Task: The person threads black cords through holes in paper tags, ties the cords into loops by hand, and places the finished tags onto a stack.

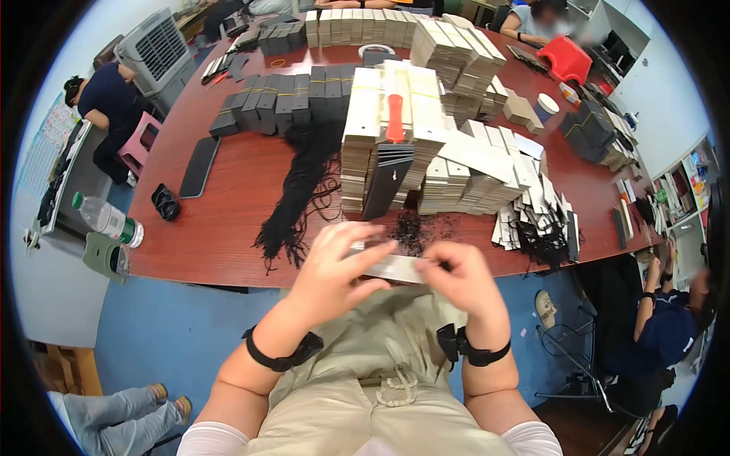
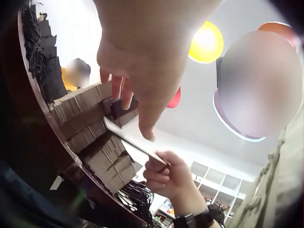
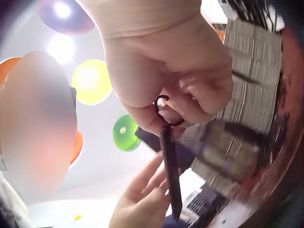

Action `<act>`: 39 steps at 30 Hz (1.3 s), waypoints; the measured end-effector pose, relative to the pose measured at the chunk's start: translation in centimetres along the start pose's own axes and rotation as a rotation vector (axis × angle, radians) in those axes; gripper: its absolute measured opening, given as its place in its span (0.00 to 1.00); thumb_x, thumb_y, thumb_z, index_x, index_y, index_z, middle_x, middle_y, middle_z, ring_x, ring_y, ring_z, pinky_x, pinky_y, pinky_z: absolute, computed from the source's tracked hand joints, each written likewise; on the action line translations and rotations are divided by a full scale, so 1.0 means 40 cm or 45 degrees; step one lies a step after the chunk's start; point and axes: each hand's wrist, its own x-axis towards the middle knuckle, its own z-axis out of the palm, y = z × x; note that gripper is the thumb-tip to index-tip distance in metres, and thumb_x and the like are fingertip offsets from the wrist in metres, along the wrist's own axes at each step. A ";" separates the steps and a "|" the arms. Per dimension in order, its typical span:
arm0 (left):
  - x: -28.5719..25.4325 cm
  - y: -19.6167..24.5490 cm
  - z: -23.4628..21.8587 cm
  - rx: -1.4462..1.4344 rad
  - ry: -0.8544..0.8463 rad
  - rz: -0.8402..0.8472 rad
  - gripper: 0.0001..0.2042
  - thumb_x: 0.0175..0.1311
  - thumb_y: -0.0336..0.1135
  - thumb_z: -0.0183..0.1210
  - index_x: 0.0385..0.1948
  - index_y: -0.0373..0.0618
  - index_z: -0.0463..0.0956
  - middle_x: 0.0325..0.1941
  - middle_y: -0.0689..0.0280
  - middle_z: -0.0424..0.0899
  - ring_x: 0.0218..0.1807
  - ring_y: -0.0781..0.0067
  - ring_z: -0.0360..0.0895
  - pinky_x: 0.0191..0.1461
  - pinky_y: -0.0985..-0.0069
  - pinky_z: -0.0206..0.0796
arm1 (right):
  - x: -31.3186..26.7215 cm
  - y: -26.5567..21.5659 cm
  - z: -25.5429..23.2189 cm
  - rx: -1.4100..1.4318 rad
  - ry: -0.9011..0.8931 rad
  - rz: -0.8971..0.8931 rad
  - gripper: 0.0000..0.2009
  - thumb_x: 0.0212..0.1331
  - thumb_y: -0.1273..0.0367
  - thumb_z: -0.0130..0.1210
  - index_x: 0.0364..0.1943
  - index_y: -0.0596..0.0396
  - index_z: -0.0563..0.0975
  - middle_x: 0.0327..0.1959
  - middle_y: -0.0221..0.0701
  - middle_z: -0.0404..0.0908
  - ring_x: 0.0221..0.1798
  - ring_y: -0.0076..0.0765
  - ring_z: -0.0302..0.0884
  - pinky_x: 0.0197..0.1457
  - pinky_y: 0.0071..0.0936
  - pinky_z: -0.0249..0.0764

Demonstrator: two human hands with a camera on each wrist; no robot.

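Observation:
My right hand (image 1: 465, 280) pinches one end of a thin flat card (image 1: 399, 268), pale on the face seen from above. In the right wrist view the card (image 3: 172, 171) looks dark and nearly edge-on, with a small loop of black cord (image 3: 159, 102) at the pinching fingers. My left hand (image 1: 334, 266) is beside the card's other end, its fingers extended. The left wrist view shows that hand (image 2: 142, 71) with loose fingers and thumb, close to the card (image 2: 135, 142). Just beyond the hands stand tall stacks of pale cards (image 1: 365, 110) with small holes.
A red-handled tool (image 1: 395, 118) lies on the stacks, above leaning dark cards (image 1: 388, 182). Black cords (image 1: 304, 182) lie in a bundle to the left; short black scraps (image 1: 414, 232) litter the table (image 1: 228, 220). Corded cards (image 1: 540, 224) pile up right. A phone (image 1: 199, 167) lies left.

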 end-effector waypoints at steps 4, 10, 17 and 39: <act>-0.048 -0.060 -0.038 0.114 0.096 -0.176 0.16 0.41 0.30 0.69 0.36 0.43 0.78 0.39 0.64 0.79 0.50 0.58 0.72 0.51 0.65 0.65 | -0.082 0.052 -0.199 0.339 0.535 0.128 0.05 0.53 0.71 0.55 0.24 0.56 0.76 0.19 0.21 0.72 0.18 0.12 0.61 0.19 0.13 0.57; -0.089 -0.138 -0.027 0.136 0.103 -0.500 0.09 0.47 0.29 0.62 0.32 0.43 0.78 0.32 0.62 0.78 0.40 0.60 0.74 0.45 0.67 0.65 | -0.059 0.106 -0.359 0.713 1.228 -0.047 0.09 0.60 0.64 0.54 0.31 0.54 0.74 0.19 0.22 0.67 0.15 0.17 0.60 0.16 0.16 0.52; -0.075 -0.151 0.011 0.340 0.026 -0.528 0.12 0.48 0.33 0.63 0.35 0.44 0.77 0.37 0.62 0.76 0.42 0.58 0.71 0.47 0.65 0.63 | -0.029 0.120 -0.309 -0.772 1.599 -0.096 0.11 0.58 0.66 0.55 0.36 0.60 0.77 0.29 0.27 0.74 0.24 0.16 0.63 0.28 0.18 0.64; -0.053 -0.051 0.053 0.066 0.089 -0.166 0.08 0.48 0.25 0.60 0.29 0.43 0.71 0.36 0.60 0.69 0.41 0.56 0.65 0.46 0.65 0.59 | 0.069 0.010 0.129 0.571 0.054 0.241 0.07 0.57 0.72 0.58 0.36 0.61 0.80 0.26 0.25 0.79 0.25 0.16 0.73 0.26 0.16 0.70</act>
